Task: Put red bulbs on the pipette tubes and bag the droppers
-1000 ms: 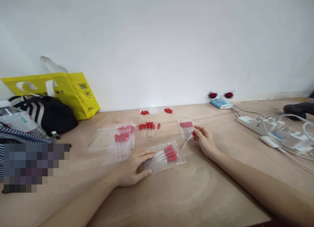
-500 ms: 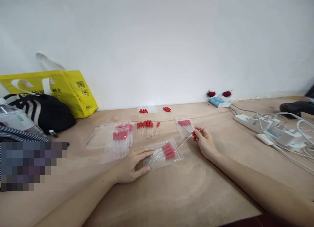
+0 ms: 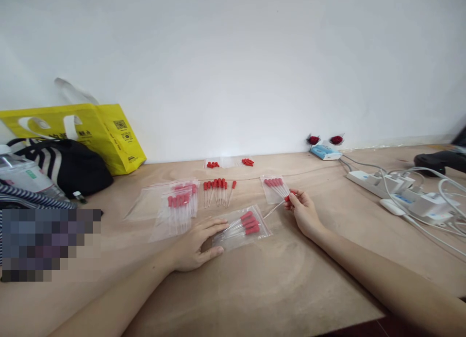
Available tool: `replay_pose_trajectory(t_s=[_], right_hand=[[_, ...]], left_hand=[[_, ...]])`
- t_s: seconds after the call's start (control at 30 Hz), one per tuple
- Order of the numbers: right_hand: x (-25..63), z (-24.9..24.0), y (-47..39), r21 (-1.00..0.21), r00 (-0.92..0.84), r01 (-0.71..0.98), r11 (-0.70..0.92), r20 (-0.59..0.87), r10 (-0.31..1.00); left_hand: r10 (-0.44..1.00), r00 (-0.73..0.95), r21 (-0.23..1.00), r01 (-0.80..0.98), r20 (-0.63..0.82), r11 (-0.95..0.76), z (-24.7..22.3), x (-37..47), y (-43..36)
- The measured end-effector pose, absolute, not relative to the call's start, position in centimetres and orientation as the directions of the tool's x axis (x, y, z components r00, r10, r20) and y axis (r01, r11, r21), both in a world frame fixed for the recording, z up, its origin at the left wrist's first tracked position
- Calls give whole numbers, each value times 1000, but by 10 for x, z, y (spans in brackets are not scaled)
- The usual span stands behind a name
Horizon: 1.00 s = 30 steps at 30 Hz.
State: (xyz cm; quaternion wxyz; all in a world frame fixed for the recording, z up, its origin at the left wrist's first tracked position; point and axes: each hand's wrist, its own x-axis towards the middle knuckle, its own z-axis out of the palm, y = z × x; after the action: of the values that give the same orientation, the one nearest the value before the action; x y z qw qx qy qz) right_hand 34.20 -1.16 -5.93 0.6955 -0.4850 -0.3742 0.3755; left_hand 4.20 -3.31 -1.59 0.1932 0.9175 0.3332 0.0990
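Observation:
My right hand [image 3: 304,211] pinches a glass dropper by its red rubber bulb [image 3: 290,197]. Its thin tube [image 3: 274,210] slants down left to the mouth side of a clear zip bag [image 3: 260,213] with several red-bulbed droppers [image 3: 250,224] inside. Across that bag's left end, my left hand [image 3: 198,244] lies flat, thumb apart from the fingers. Just beyond the right hand is another bag of droppers [image 3: 274,182]. Loose droppers [image 3: 219,184] lie in a row behind, and filled bags [image 3: 176,210] overlap on the left.
Loose red bulbs [image 3: 248,162] rest on clear bags by the wall. To the left stand a yellow bag [image 3: 120,157], a black bag [image 3: 80,167] and a plastic bottle [image 3: 27,176]. A power strip [image 3: 400,191] with chargers and cables occupies the right, near a blue tissue pack [image 3: 325,152].
Both hands stay nearly where they were. The dropper in my right hand has shifted very slightly; the bags and loose droppers look the same.

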Motion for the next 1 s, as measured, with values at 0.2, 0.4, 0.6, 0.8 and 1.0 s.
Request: replay_pose_trajectory(t_s=[0.2,0.4,0.6,0.8,1.0], right_hand=[[338,-60,-15,-951,364,-222,214,123,923],[332,-56,-26,-958,264,-258,128,58,963],[326,-55,-35,-937,256,-338,85,-5,967],[326,-52,-38,-942,176,-333,28,-33,984],[324,-49,-43,-996,-35,-63,56,58,998]], left_hand=[[656,754,421,580,47,-697,-14,43,-34],[660,751,400,596,30,-697,-12,45,-35],[682,732,389,625,10,-677,-10,46,-37],[694,720,384,641,0,-665,-13,45,-36],[682,731,402,613,41,-681,-14,44,-35]])
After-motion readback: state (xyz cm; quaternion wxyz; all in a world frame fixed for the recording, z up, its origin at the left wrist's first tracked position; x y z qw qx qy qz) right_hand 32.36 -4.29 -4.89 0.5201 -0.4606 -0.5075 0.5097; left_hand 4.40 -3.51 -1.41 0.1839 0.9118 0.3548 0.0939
